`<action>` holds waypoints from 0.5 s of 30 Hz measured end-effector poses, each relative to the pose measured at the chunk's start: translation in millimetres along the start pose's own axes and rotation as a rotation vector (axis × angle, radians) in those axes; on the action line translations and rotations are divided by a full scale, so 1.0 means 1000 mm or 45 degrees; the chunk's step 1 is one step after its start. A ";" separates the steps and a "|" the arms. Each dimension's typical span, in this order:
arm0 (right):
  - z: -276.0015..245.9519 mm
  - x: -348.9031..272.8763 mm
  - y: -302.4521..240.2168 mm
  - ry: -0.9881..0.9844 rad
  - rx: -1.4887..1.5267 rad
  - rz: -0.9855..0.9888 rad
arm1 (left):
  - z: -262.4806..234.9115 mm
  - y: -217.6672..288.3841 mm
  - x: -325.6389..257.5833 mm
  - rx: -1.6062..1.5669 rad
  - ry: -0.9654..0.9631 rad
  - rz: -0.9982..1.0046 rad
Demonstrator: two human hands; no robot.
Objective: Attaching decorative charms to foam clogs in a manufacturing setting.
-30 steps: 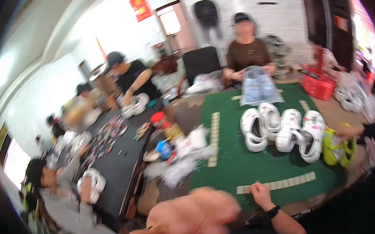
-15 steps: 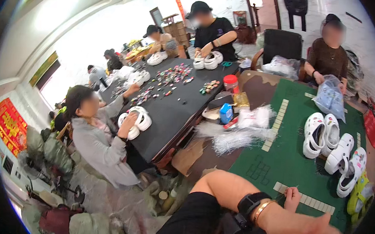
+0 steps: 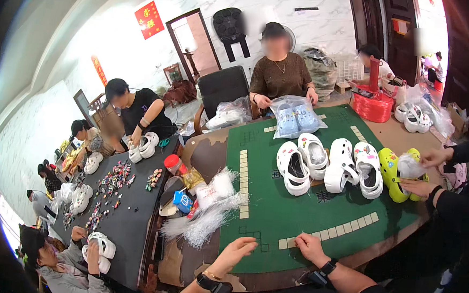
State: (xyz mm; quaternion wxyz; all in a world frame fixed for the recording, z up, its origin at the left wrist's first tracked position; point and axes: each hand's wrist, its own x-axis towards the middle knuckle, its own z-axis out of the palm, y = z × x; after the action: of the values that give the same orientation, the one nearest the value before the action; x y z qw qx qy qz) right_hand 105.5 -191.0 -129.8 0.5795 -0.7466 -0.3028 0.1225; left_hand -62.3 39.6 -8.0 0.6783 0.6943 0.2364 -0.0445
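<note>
My left hand (image 3: 234,254) hovers with spread fingers and nothing in it at the near edge of the green mat (image 3: 295,214), just right of a heap of clear plastic ties (image 3: 203,222). My right hand (image 3: 309,248) rests fingers-down on the mat's near edge, touching a row of small pale tiles (image 3: 328,232). Both wrists wear dark bands. Farther up the mat stand two pairs of white clogs (image 3: 327,164), out of reach of both hands.
A person opposite holds a bag of blue clogs (image 3: 295,118). A person at the right handles lime-green clogs (image 3: 399,170). A red basket (image 3: 374,106) sits far right. On the left, people work at a long dark table (image 3: 123,215) strewn with small charms.
The view has swung back from the left table to face the green mat. My left hand has come up over the mat's near edge; my right hand stays by the tiles.
</note>
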 end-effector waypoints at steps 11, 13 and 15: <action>0.004 0.007 0.014 0.018 0.078 0.046 | -0.083 -0.087 0.024 1.197 0.920 0.170; 0.006 0.007 0.010 0.047 0.093 0.028 | -0.089 -0.092 0.029 1.334 1.037 0.186; 0.007 0.007 0.010 0.036 0.079 0.014 | -0.097 -0.093 0.037 1.477 1.148 0.218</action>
State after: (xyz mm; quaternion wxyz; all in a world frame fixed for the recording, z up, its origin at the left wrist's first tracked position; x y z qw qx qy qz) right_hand 110.5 -182.3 -140.3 0.6058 -0.7317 -0.2866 0.1244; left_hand -91.0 140.1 -100.5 0.0405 0.9082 0.3756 0.1801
